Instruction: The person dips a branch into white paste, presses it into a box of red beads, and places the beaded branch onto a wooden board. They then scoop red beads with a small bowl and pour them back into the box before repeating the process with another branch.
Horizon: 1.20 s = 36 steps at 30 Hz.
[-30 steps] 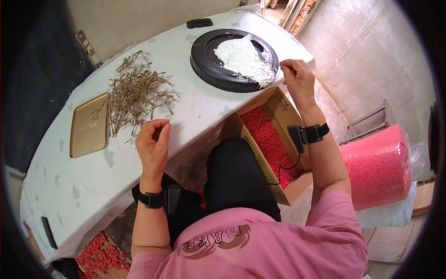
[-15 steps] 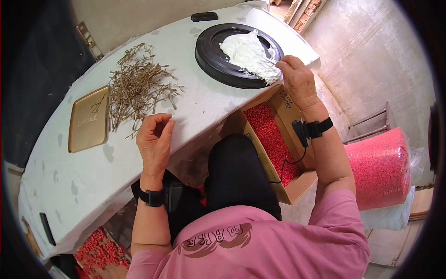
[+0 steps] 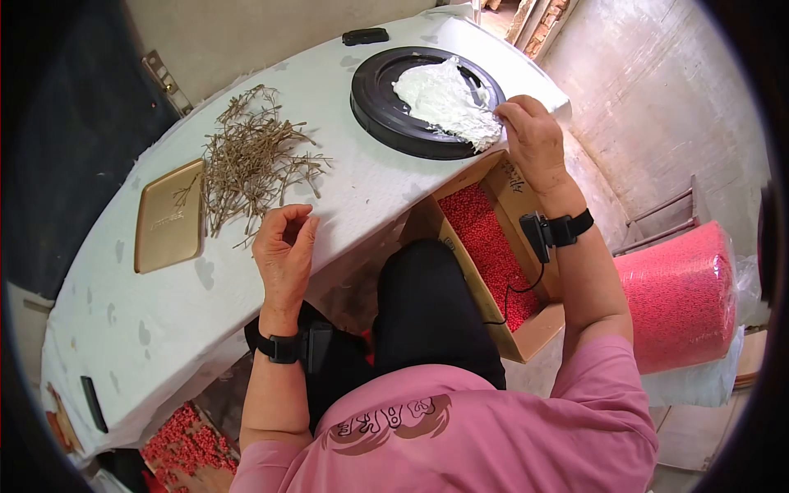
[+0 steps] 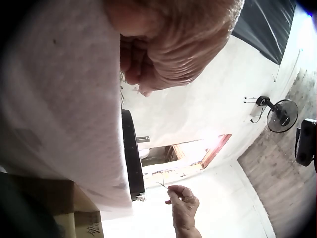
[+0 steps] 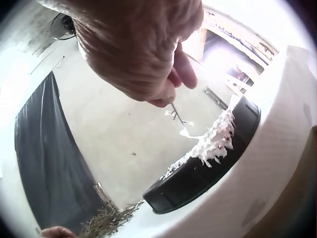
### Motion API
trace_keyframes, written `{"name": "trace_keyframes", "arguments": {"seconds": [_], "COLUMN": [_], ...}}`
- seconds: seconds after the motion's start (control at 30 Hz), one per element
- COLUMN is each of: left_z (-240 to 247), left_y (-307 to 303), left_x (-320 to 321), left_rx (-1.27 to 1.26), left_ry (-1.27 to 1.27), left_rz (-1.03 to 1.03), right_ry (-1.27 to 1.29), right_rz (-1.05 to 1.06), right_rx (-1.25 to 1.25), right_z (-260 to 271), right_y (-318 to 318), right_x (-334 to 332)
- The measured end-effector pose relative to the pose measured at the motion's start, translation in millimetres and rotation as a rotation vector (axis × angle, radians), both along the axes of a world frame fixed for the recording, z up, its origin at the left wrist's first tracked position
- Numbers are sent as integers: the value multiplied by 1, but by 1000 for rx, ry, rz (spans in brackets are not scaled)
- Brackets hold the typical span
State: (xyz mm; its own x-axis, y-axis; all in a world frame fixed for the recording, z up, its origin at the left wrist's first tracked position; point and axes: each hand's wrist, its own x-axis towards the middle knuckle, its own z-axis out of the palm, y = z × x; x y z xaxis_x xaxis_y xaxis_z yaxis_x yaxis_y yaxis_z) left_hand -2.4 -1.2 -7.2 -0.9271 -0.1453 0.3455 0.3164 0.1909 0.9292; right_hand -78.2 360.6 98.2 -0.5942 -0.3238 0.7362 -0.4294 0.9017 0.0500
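Observation:
My right hand (image 3: 538, 144) pinches a thin branched twig (image 5: 178, 117) between thumb and fingertips, at the near right rim of a round black lid-like disc (image 3: 374, 103). White, sticky-looking paste (image 3: 436, 94) is spread over the disc in peaks. In the right wrist view, the twig's tips carry white paste, and a strand of it stretches down to the mass. My left hand (image 3: 283, 251) hovers by the table's front edge, fingers loosely curled, with nothing visible in it. Just beyond it lies a heap of dry brown twigs (image 3: 255, 164), partly against a gold tray (image 3: 148, 234).
A cardboard box (image 3: 518, 193) of small red beads stands below the table edge beside my leg. To the right sits a large clear bag of red beads (image 3: 674, 296). Dark objects lie at the table's back (image 3: 366, 36) and left end (image 3: 94, 404). More red pieces (image 3: 185, 444) are at lower left.
The twig, earlier stretched leftward over the paste, has drawn back and shows less beyond the right fingertips. My left hand keeps its loose curl; the whole view has shifted slightly.

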Motion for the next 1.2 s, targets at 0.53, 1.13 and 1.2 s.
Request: {"name": "trace_keyframes", "arguments": {"seconds": [0.53,1.13,1.2], "left_z": [23,-46,-43], "left_y": [223,318,317], "left_x": [-8,8,7], "left_rx": [445,799,741], "left_ry": [-449,-754,-700], "left_rz": [-569,-512,-527], "right_ry": [72,-180,-190], "right_rz": [48,-157,-130], "right_rx": [-853,-969,-1035], "right_z": [-58,-154,-154], "right_y": [17,50,52], "right_x": [38,122,120]}}
